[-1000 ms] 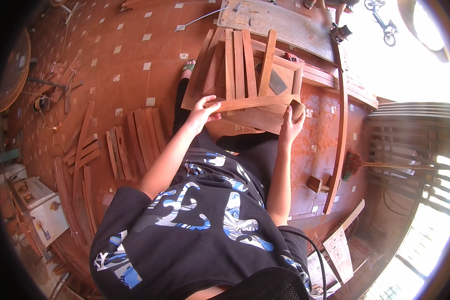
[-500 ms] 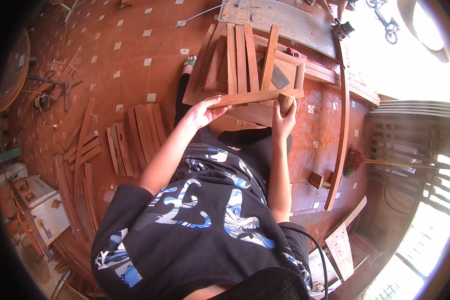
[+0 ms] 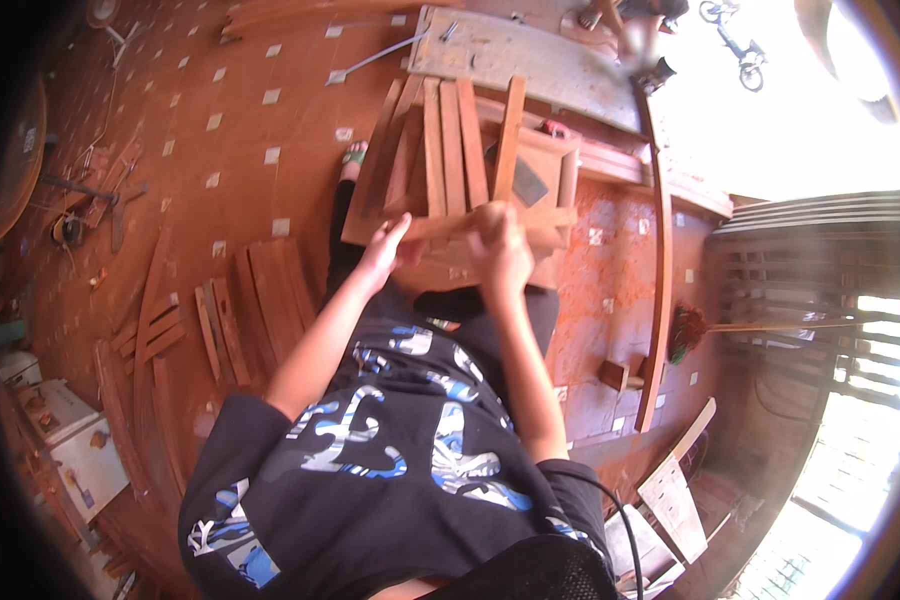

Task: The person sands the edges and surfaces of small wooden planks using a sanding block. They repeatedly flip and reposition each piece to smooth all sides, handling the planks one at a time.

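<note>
Left hand [image 3: 382,250]: grip closed on the left end of a wooden strip [image 3: 445,226], which lies crosswise over the near part of a framed panel [image 3: 562,172]. Right hand [image 3: 503,262]: grip closed around a small block [image 3: 490,212] at the strip; blur hides their contact. Advised: strip steady, block flat, pressure even.

Wooden panel [image 3: 568,185], upper centre: bears reddish strips [image 3: 453,150] and a dark plate [image 3: 529,186].
Tiled floor [image 3: 200,225], left: carries loose planks [image 3: 268,300].
Pale board [image 3: 530,68], top: holds a metal piece [image 3: 449,31].
</note>
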Demonstrator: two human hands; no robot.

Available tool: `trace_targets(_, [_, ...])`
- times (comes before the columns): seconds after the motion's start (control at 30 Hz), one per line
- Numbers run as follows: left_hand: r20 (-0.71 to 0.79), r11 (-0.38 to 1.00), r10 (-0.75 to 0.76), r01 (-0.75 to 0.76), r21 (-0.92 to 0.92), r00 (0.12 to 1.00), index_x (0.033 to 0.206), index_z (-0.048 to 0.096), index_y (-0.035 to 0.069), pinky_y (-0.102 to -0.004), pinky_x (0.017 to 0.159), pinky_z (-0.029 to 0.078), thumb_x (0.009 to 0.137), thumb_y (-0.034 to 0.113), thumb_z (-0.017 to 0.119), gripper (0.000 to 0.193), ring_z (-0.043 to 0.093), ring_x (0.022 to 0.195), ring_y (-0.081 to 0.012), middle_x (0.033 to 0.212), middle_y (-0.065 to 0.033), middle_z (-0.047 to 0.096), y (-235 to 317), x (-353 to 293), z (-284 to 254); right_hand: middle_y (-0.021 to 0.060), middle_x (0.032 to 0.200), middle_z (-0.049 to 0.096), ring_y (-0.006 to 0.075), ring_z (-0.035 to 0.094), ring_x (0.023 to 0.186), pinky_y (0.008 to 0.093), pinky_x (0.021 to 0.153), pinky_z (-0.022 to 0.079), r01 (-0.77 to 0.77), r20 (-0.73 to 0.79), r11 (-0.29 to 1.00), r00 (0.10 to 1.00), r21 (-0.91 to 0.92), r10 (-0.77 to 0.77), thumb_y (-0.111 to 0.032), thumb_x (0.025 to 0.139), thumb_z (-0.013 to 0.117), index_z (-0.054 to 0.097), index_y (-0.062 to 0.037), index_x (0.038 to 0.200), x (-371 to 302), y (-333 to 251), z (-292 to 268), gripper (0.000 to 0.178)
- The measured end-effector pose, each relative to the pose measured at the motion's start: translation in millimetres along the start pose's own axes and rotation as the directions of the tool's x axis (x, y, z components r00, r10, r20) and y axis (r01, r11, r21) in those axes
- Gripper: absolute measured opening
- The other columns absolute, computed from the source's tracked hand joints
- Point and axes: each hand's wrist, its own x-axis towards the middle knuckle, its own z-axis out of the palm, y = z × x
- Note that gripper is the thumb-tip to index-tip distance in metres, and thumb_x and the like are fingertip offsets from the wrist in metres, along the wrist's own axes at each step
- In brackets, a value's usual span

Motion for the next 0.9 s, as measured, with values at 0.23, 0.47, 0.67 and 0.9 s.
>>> trace_targets(0.23, [-0.007, 0.973, 0.143, -0.140, 0.181, 0.990, 0.085, 0.052, 0.013, -0.0238, 0.037, 0.031, 0.102, 0.069, 0.044, 0.059, 0.041, 0.041, -0.0058, 0.055, 0.0048, 0.042, -2.3, -1.7, 0.4, 0.0189, 0.097, 0.068, 0.0355, 0.073, 0.075, 0.0466, 0.061, 0.059, 0.277, 0.133, 0.950, 0.946, 0.144, -0.296, -0.041, 0.082, 0.076, 0.048, -0.0020, 0.141, -26.1, -58.8, 17.2, 0.076])
trace_targets(0.47, [-0.070, 0.931, 0.258, -0.229, 0.283, 0.964, 0.089, 0.049, 0.016, -0.0219, 0.039, 0.029, 0.102, 0.068, 0.044, 0.054, 0.036, 0.044, -0.0047, 0.060, 0.0063, 0.040, -23.9, 4.9, -5.6, 0.0206, 0.104, 0.072, 0.0401, 0.073, 0.085, 0.0515, 0.073, 0.059, -0.229, -0.023, 0.949, 0.973, -0.217, 0.229, -0.049, 0.088, 0.070, 0.051, -0.0073, 0.137, 30.0, 40.4, -25.3, 0.067])
trace_targets(0.67, [-0.116, 0.975, 0.113, -0.088, 0.205, 0.987, 0.086, 0.047, 0.015, -0.0237, 0.035, 0.029, 0.103, 0.065, 0.047, 0.053, 0.037, 0.041, -0.0043, 0.057, 0.0059, 0.039, -9.5, -6.5, 3.1, 0.0194, 0.099, 0.070, 0.0350, 0.074, 0.083, 0.0454, 0.069, 0.060, -0.259, -0.105, 0.915, 0.966, -0.310, 0.238, -0.047, 0.086, 0.073, 0.044, 0.0037, 0.143, 44.6, 66.4, -21.2, 0.081])
trace_targets(0.9, [-0.042, 0.964, 0.143, -0.130, 0.232, 0.989, 0.086, 0.049, 0.014, -0.0232, 0.036, 0.026, 0.102, 0.069, 0.041, 0.058, 0.035, 0.039, -0.0054, 0.055, 0.0070, 0.039, -15.7, -4.2, -0.4, 0.0182, 0.096, 0.065, 0.0343, 0.072, 0.073, 0.0440, 0.056, 0.058, 0.159, 0.151, 0.984, 0.978, -0.076, -0.146, -0.039, 0.087, 0.073, 0.043, -0.0025, 0.144, -16.6, -50.8, 14.9, 0.074])
